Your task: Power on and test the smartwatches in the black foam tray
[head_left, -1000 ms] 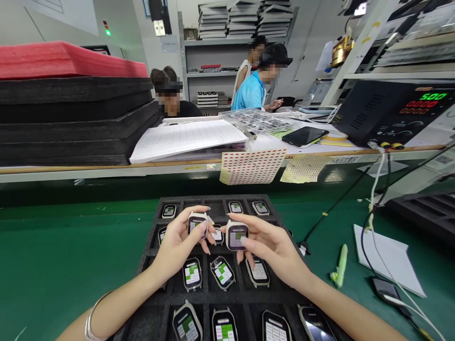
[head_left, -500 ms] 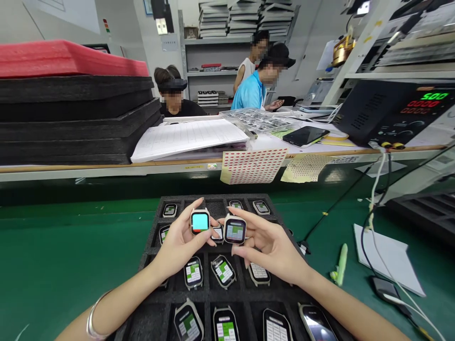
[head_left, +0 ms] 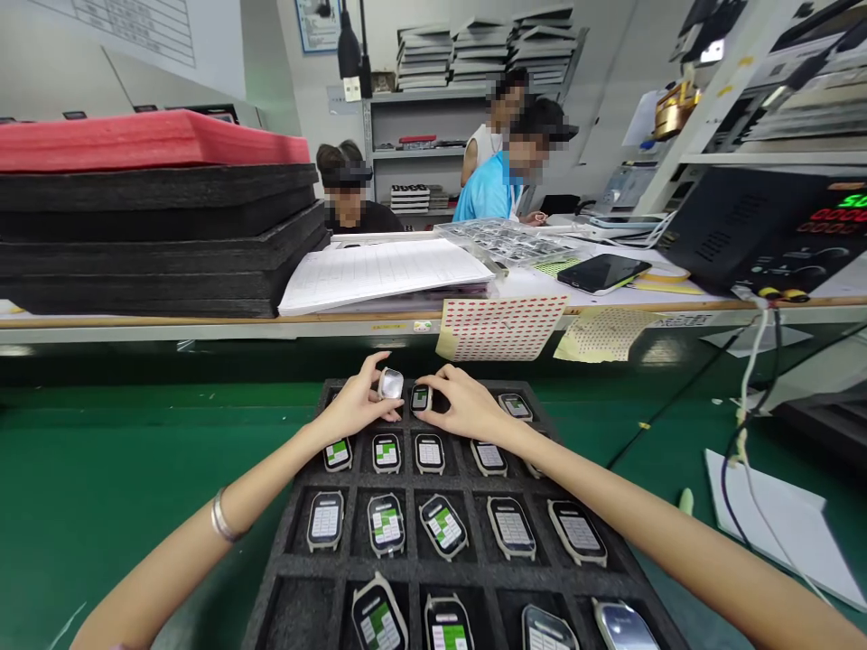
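A black foam tray (head_left: 291, 542) with several watch bodies in its pockets lies on the green mat in front of me. Both my arms reach to its far row. My left hand (head_left: 356, 406) pinches a white watch body (head_left: 391, 384), tilted with its screen turned away. My right hand (head_left: 461, 406) holds another watch body (head_left: 421, 398), its green-and-white screen facing up, low over a far pocket. The two hands nearly touch. Watches in the nearer rows show lit grid screens, such as the one at the middle (head_left: 386, 524).
A raised shelf (head_left: 203, 320) runs behind the tray, with stacked black and red foam sheets (head_left: 149, 226), an open paper log (head_left: 379, 271), sticker sheets (head_left: 501, 325), a tablet (head_left: 602, 271) and a power supply (head_left: 765, 230). Cables (head_left: 745, 424) and paper (head_left: 778, 515) lie right. Three people work beyond.
Both hands moved away from me to the tray's far row, carrying the two watch bodies. The left watch turned its screen away. More of the tray's near rows now shows.
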